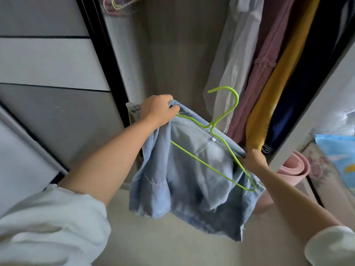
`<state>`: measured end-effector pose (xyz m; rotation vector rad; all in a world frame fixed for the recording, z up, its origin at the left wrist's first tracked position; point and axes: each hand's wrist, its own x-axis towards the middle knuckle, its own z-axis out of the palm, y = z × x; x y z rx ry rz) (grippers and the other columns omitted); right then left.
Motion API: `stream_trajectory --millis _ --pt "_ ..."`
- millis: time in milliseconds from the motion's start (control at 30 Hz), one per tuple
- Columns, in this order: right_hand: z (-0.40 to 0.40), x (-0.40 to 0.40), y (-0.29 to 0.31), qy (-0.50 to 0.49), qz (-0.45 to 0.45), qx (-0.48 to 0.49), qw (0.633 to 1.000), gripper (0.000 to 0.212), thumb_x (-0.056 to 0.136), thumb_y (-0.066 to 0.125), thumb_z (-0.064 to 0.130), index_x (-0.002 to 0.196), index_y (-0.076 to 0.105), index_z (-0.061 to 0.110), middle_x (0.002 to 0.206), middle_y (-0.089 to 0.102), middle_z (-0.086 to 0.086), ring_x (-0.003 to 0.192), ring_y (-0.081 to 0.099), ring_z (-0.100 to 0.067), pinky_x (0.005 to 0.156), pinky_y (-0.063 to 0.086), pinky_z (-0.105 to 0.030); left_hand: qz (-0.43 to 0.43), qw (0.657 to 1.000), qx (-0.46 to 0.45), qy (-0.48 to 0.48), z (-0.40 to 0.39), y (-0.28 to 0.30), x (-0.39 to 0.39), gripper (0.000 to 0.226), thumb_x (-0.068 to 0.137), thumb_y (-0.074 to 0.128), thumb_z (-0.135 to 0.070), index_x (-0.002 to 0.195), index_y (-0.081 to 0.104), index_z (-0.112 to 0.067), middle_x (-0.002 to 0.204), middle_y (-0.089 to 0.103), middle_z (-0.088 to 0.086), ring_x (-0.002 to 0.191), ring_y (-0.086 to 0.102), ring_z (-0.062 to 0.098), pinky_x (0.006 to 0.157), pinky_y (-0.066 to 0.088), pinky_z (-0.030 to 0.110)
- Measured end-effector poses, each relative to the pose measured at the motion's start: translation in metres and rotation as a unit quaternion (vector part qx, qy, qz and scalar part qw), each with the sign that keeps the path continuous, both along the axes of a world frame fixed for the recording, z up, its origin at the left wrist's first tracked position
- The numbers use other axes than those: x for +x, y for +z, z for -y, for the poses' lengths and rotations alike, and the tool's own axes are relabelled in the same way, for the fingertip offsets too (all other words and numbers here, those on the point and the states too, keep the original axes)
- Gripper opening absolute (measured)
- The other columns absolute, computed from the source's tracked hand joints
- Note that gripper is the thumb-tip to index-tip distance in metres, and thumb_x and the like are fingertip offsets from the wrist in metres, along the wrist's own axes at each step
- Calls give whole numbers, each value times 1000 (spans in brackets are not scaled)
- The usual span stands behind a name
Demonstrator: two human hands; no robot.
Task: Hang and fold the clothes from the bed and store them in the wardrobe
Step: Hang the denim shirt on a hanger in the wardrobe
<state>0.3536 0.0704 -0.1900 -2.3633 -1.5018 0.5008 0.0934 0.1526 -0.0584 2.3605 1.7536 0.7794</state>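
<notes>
A light blue denim garment [188, 181] hangs in front of me at the open wardrobe [172, 54]. A lime green wire hanger [223, 120] lies against its top edge, hook pointing up toward the hanging clothes. My left hand [158, 109] grips the garment's upper left edge together with the hanger's left end. My right hand [254, 158] pinches the upper right edge where the hanger's shoulder runs. The fabric droops below in loose folds.
Inside the wardrobe hang a white shirt [234, 54], a pink garment [265, 64], a mustard one [282, 77] and dark clothes [315, 73]. Spare hangers [115, 5] are at the top left. A sliding door [48, 73] stands left. A rolled pink mat [288, 173] leans at the right.
</notes>
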Motion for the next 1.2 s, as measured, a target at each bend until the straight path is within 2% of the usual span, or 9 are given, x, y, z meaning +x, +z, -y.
stream_trajectory --millis 133,267,467,667,767,867,1000,1100,1200 --pt "7 9 -5 -67 -81 8 994 59 78 70 39 113 48 -4 110 59 -23 102 55 -37 78 40 -36 -62 997 55 -5 1 -8 9 27 72 29 -37 58 27 -13 82 61 17 85 53 35 63 19 28" --pt "7 22 11 13 76 -39 996 72 73 65 58 114 42 3 110 59 -19 106 56 -36 78 42 -37 -121 988 93 24 -4 -16 7 40 83 29 -34 86 56 -6 96 65 21 92 56 37 75 30 34" --pt "13 56 23 80 223 -112 965 28 93 43 20 115 55 10 113 61 -14 102 59 -29 77 45 -31 -93 990 81 67 -10 -20 1 33 90 38 -27 94 57 0 97 65 24 94 59 38 74 36 36" --pt "8 14 17 157 149 -129 968 36 93 51 29 60 35 23 70 45 2 81 46 -16 67 28 -22 -74 966 244 -40 -6 -12 8 26 61 35 -25 45 45 -7 30 42 9 26 42 28 47 26 15" --pt "-11 -20 11 189 22 -39 981 12 91 55 19 95 62 9 84 60 -6 94 59 -25 73 34 -21 -88 947 268 -154 -8 2 -1 25 59 34 -26 44 43 -8 30 37 5 26 37 28 50 13 10" --pt "-24 -58 13 235 -64 -26 969 41 87 61 19 124 52 2 115 59 -13 110 56 -28 96 41 -30 -62 932 282 -219 -9 11 -15 27 60 35 -26 46 45 -5 32 38 6 29 40 26 47 2 18" --pt "-43 -103 13 321 -92 -46 941 67 86 64 24 140 30 5 142 37 -9 131 37 -27 102 27 -27 -29 929 268 -253 -5 28 -32 24 62 37 -20 49 46 -2 35 36 8 31 38 27 52 22 18" --pt "-54 -133 12 343 -128 -31 930 102 71 69 55 146 18 9 152 22 -9 138 26 -25 111 26 -36 -14 930 265 -255 2 39 -43 8 63 37 -18 58 42 -14 36 36 10 32 35 25 53 17 21" --pt "-64 -155 5 352 -167 -23 921 90 79 71 21 147 13 11 151 17 1 136 24 -18 111 26 -38 4 938 268 -221 10 41 -66 7 64 35 -20 69 30 -19 38 37 10 41 31 20 53 22 24"
